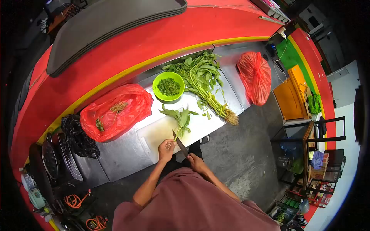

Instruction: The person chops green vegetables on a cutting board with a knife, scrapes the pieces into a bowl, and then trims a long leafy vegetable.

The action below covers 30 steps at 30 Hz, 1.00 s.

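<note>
My left hand (166, 149) pinches the stem end of a leafy green sprig (182, 120) over the white cutting board (154, 134). In my right hand (196, 162) is a knife (180, 144), its dark blade pointing up and left, with the tip close beside the stem. Beyond the sprig sits a lime-green bowl (155, 85) of chopped greens (169, 87). A large bunch of leafy greens (202, 77) lies to the right of the bowl, its roots (230, 116) toward the table's near edge.
An open red plastic bag (135, 101) holding root scraps lies left, beside a black bag (77, 138). A tied red bag (256, 79) sits at the right end of the steel table (123, 161). Dark trays (115, 23) rest on the red ledge behind.
</note>
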Available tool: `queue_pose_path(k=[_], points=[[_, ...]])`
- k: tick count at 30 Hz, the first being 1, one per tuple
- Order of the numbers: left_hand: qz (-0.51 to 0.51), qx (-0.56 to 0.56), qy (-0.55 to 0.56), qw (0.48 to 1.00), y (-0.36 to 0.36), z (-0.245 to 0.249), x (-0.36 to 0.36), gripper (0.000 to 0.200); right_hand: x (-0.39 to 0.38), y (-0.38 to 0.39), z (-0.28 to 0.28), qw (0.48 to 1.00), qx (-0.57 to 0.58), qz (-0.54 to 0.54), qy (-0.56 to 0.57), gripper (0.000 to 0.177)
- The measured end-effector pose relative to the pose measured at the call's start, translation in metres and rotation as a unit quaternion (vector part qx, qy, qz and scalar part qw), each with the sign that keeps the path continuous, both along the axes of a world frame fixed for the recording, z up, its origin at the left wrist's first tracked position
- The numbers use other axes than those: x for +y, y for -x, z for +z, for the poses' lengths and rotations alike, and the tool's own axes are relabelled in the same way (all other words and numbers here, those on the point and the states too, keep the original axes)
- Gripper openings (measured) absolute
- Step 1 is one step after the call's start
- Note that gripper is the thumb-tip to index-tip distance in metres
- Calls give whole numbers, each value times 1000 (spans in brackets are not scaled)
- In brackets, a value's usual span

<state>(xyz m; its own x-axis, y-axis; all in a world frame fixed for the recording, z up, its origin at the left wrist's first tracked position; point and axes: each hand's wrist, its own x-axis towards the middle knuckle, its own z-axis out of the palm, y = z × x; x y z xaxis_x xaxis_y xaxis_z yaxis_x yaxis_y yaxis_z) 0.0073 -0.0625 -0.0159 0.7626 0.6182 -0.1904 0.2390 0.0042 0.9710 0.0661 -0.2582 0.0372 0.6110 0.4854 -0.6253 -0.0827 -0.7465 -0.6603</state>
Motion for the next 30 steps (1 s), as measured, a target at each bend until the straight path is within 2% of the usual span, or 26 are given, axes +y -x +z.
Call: queue_pose_path(k=[3, 4, 7, 9, 11, 13, 15, 17, 18, 21, 25, 27, 28, 30], points=[[42, 25, 40, 998, -1, 3, 9, 17, 5, -4, 15, 999, 42, -6, 17, 40], [52, -27, 42, 997, -1, 2, 13, 19, 4, -4, 15, 999, 42, -5, 17, 40], [47, -17, -6, 999, -7, 17, 32, 22, 2, -4, 14, 999, 18, 7, -27, 40], [45, -17, 7, 999, -14, 28, 44, 23, 1, -5, 11, 990, 96, -53, -88, 36], [34, -39, -32, 998, -20, 36, 54, 22, 3, -9, 26, 994, 87, -33, -56, 41], [35, -39, -55, 997, -21, 35, 60, 21, 4, -13, 30, 975, 188, -71, -99, 39], [44, -23, -74, 996, -24, 35, 64, 23, 1, -13, 33, 972, 200, -86, -89, 36], [46, -25, -63, 997, -24, 37, 62, 23, -4, -14, 36, 972, 200, -77, -93, 34], [48, -27, -54, 997, -24, 29, 62, 22, 4, -18, 68, 968, 224, -94, -67, 32], [48, -25, -50, 997, -24, 21, 60, 21, -9, -20, 66, 966, 239, -80, -63, 32], [55, -21, -54, 997, -32, 22, 57, 21, -11, -24, 77, 967, 243, -58, -43, 33], [56, 15, 99, 993, -33, 29, 54, 20, -6, -24, 84, 985, 168, -11, -44, 31], [28, 2, 51, 998, -33, 20, 55, 18, -4, -24, 80, 985, 168, -10, -44, 31], [28, -8, 43, 999, -35, 12, 52, 17, 0, -24, 63, 989, 122, -15, -84, 31]])
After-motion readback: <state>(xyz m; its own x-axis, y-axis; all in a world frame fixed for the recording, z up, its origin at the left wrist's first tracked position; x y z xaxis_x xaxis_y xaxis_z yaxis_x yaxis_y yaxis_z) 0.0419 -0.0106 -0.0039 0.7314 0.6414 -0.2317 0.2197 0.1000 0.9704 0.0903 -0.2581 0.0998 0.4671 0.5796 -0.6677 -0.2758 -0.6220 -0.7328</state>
